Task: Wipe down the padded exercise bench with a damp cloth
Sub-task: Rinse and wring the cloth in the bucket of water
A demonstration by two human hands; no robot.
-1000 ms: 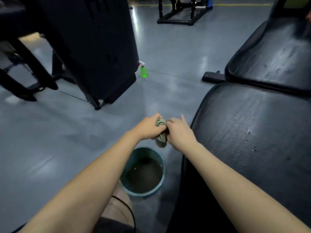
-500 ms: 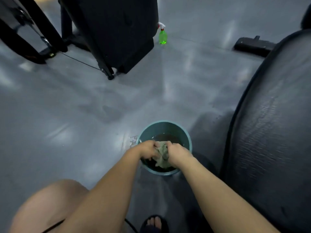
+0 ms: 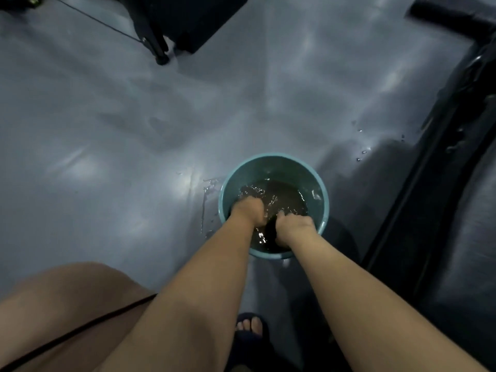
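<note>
Cloth [image 3: 269, 233] is seen as a dark wad in the bucket [image 3: 273, 159], low in the near half, partly under water [image 3: 280, 194]. It lies between the two grips and touches the right one.

Right grip [image 3: 293, 226]: fingers are curled round the cloth, thumb on top; the cloth is held. Left grip [image 3: 248, 209]: knuckles are bent and the fingertips are sunk below the surface just beside the cloth; whether the cloth is also held cannot be told. Both wrists pass over the near rim.

Water is noted as brown and murky, rippled around both grips. The bucket is teal, round, upright, and is set on the grey floor [image 3: 128, 135].

Wet streaks [image 3: 208, 185] are recorded on the floor just left of the bucket. Scattered drops [image 3: 361, 154] are seen to its upper right, between bucket and bench.

Bench [image 3: 461, 200]: black padding, along the right edge of the view, near the bucket but apart from it. Its surface shows a wet sheen towards the top.

A dark machine base [image 3: 188, 20] with a thin cable [image 3: 102, 22] is seen at the top left, well apart from the bucket. A bare knee [image 3: 53, 304] is seen at bottom left, crossed by a black cord [image 3: 80, 330]. A sandalled foot [image 3: 251, 325] is seen between the forearms.
</note>
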